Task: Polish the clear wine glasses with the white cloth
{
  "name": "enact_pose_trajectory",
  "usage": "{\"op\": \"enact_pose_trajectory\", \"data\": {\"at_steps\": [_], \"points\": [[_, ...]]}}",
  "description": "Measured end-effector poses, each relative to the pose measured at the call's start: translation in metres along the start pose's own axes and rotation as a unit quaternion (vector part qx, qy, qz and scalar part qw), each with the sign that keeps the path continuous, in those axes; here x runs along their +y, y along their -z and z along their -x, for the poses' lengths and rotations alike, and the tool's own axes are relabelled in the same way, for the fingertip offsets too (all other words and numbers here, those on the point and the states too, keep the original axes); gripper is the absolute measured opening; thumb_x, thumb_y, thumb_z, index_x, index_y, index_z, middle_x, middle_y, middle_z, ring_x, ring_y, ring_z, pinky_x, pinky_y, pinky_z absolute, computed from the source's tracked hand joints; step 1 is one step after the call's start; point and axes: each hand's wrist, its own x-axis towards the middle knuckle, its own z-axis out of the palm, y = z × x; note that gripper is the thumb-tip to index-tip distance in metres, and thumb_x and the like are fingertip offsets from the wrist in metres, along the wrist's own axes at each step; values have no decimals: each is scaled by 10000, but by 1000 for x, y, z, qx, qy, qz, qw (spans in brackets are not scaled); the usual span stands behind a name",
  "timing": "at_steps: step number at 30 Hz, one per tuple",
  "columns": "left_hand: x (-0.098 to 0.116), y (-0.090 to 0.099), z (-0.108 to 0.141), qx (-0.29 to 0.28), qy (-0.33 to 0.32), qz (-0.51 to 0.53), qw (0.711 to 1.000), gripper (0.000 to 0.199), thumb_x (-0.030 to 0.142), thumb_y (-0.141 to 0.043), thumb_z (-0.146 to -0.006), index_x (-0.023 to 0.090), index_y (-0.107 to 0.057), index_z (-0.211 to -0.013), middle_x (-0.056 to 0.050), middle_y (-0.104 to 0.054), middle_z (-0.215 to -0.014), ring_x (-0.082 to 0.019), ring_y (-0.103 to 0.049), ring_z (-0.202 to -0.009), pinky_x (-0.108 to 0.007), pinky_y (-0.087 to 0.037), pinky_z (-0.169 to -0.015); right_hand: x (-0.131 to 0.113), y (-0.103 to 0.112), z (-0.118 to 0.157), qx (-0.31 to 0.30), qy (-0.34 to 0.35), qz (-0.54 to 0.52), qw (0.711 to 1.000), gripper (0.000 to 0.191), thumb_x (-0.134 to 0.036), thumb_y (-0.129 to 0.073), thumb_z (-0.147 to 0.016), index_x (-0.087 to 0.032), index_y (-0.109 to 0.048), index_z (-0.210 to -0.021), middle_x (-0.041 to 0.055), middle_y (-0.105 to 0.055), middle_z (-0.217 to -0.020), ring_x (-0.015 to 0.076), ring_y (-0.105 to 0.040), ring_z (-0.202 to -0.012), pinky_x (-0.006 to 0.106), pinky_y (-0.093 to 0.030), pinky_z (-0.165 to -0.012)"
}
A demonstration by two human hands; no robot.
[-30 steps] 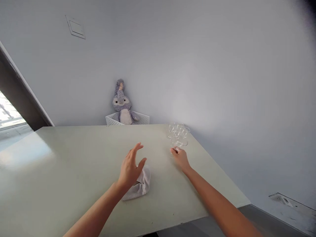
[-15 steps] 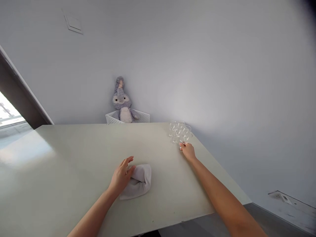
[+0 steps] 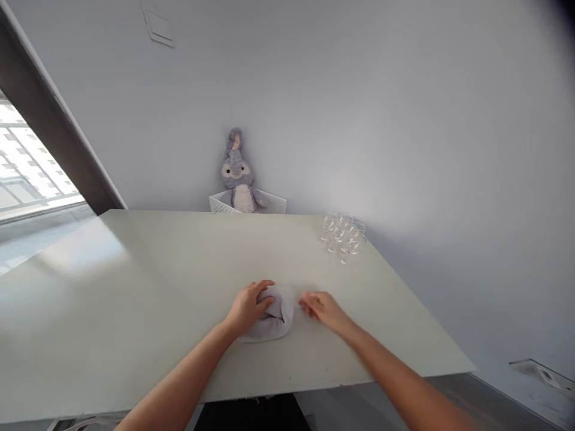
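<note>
The left hand [image 3: 248,309] is resting curled over the folded grey towel [image 3: 280,317] while the right hand [image 3: 321,311], fingers loosely bunched and holding nothing, is hovering just beside the towel, and the cluster of clear stemmed glasses [image 3: 343,237] is standing well apart, beyond it.

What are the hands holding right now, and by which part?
The left hand lies over the left end of the folded grey towel, though a firm grip can't be told; the right hand holds nothing.

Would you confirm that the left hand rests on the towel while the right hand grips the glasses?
Not quite: the head view shows the right hand beside the towel, apart from the glasses; the left hand does rest on the towel.
</note>
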Motion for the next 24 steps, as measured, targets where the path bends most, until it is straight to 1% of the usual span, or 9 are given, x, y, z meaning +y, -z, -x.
{"op": "enact_pose_trajectory", "data": {"at_steps": [3,6,10,13,15,17,19,22,24], "points": [[4,-5,6,6,-47,40,998,293,291,-497,-764,266,-573,-1046,-18,-589,-942,-150,-547,-852,-259,-429,-732,-23,-42,10,10,76,-39,996,363,-509,-530,-726,-162,-498,-624,-45,-397,-536,85,-354,-498,204,-267,-460],[4,-4,9,43,-74,74,994,353,295,-513,-760,270,-523,-1112,-21,-585,-974,-153,-537,-891,-263,-434,-744,-44,-55,22,61,58,-164,983,313,-477,-547,-732,-167,-503,-721,-53,-377,-566,74,-323,-494,194,-262,-435],[4,3,8,153,-38,145,977,351,337,-474,-794,257,-472,-1135,-23,-585,-959,-148,-534,-901,-291,-417,-801,-73,-37,48,171,14,-347,922,341,-435,-600,-708,-196,-490,-923,-59,-425,-597,57,-326,-436,181,-264,-376],[5,10,6,189,24,217,957,339,377,-449,-808,246,-464,-1120,-24,-583,-901,-139,-542,-822,-286,-427,-750,-90,-15,56,269,29,-394,878,365,-396,-646,-680,-204,-491,-949,-52,-466,-607,71,-404,-456,192,-349,-405],[5,13,5,196,40,261,945,352,387,-451,-807,238,-452,-1126,-25,-583,-875,-139,-538,-811,-291,-426,-750,-94,-3,48,287,47,-389,874,359,-392,-646,-684,-208,-493,-951,-47,-487,-615,84,-450,-479,203,-391,-433],[6,17,4,200,44,293,934,355,383,-455,-806,230,-447,-1126,-26,-582,-863,-137,-531,-810,-299,-423,-769,-91,4,29,259,62,-356,896,356,-421,-624,-700,-201,-492,-948,-36,-513,-640,98,-496,-506,224,-434,-468],[8,21,5,207,46,313,926,353,374,-462,-804,225,-445,-1123,-26,-579,-859,-133,-524,-804,-307,-421,-784,-80,6,8,220,62,-281,932,381,-476,-556,-737,-188,-486,-976,4,-564,-743,126,-559,-574,275,-484,-550],[13,31,14,208,46,338,917,339,367,-464,-806,221,-451,-1111,-26,-575,-856,-133,-525,-799,-308,-429,-782,-53,0,-12,186,70,-42,979,453,-520,-412,-802,-182,-472,-1099,98,-566,-1047,201,-601,-845,374,-476,-765],[16,38,27,203,36,344,916,323,365,-458,-813,216,-461,-1099,-27,-572,-845,-134,-532,-788,-299,-437,-767,-32,-8,-16,158,90,158,971,510,-516,-343,-829,-175,-447,-1194,131,-464,-1250,252,-476,-1110,416,-372,-926]]}}
